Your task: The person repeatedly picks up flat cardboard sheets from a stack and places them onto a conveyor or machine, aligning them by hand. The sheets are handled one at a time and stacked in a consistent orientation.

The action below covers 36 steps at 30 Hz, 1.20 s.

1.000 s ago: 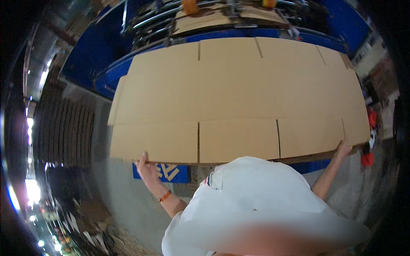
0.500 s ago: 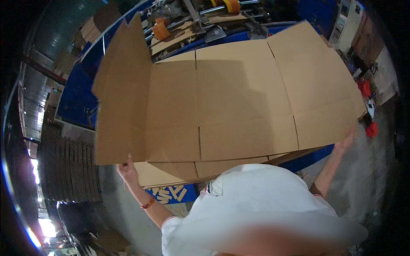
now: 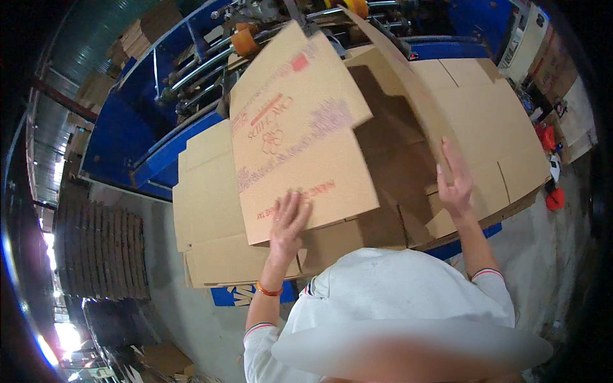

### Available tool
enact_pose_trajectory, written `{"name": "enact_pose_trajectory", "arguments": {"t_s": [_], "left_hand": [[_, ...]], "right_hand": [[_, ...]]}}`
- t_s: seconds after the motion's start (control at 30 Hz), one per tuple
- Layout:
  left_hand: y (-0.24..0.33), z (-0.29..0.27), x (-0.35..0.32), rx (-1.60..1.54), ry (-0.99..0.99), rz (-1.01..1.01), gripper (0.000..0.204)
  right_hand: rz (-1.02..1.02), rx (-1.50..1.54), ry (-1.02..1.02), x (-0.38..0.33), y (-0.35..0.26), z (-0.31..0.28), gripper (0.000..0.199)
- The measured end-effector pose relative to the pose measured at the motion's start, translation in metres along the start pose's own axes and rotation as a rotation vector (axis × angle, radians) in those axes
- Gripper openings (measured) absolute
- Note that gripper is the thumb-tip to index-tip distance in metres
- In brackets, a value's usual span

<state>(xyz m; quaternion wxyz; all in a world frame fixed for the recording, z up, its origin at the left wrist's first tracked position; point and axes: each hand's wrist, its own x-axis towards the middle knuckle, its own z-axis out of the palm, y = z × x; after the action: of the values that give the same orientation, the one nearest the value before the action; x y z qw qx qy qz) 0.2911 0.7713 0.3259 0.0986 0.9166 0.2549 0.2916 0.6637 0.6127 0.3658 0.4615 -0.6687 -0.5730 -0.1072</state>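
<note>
The left hand (image 3: 288, 223) lies spread flat on a folded flap (image 3: 297, 134) with red print. The right hand (image 3: 456, 182), fingers open, presses the other flap's (image 3: 408, 108) edge. This sheet rests on a cardboard stack (image 3: 207, 210) beside the blue machine (image 3: 128, 127).

Head view: looks steeply down from above, facing 12 o'clock, close over the cardboard stack (image 3: 211, 191).
Shared: single view.

Bright, even overhead light falls on the centre, with a soft shadow under the raised cardboard sheet (image 3: 300, 134). Fisheye distortion bends the edges into a dark rim, glare flares at lower left, and a blurred patch covers the bottom.
</note>
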Motion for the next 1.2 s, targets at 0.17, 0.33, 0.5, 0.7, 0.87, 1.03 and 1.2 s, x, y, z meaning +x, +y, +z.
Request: {"name": "enact_pose_trajectory", "arguments": {"t_s": [0.17,0.33,0.5,0.7,0.87,1.03,1.2], "left_hand": [[0.02,0.031,0.001,0.08,-0.337,-0.025,0.078],[0.016,0.036,-0.001,0.085,-0.355,-0.062,0.078],[0.005,0.033,0.009,0.05,-0.343,-0.077,0.082],[-0.008,0.012,-0.008,0.078,-0.35,-0.03,0.076],[0.01,-0.047,-0.027,0.156,-0.557,-0.123,0.067],[0.023,-0.049,0.027,-0.121,-0.521,-0.317,0.046],[0.009,0.044,0.135,-0.85,-0.148,-0.633,0.051]], "right_hand": [[-0.189,-0.393,-0.432,-0.03,-0.004,0.027,0.048],[-0.262,-0.446,-0.449,-0.049,0.01,0.052,0.046],[-0.292,-0.441,-0.417,-0.046,0.018,0.063,0.044],[-0.242,-0.373,-0.503,-0.04,-0.015,0.044,0.04],[-0.485,-0.035,-0.529,-0.074,-0.042,0.033,0.031],[-0.585,0.219,-0.538,-0.083,-0.044,0.063,0.026],[-0.152,0.462,-0.469,-0.046,-0.019,0.07,0.028]]}}
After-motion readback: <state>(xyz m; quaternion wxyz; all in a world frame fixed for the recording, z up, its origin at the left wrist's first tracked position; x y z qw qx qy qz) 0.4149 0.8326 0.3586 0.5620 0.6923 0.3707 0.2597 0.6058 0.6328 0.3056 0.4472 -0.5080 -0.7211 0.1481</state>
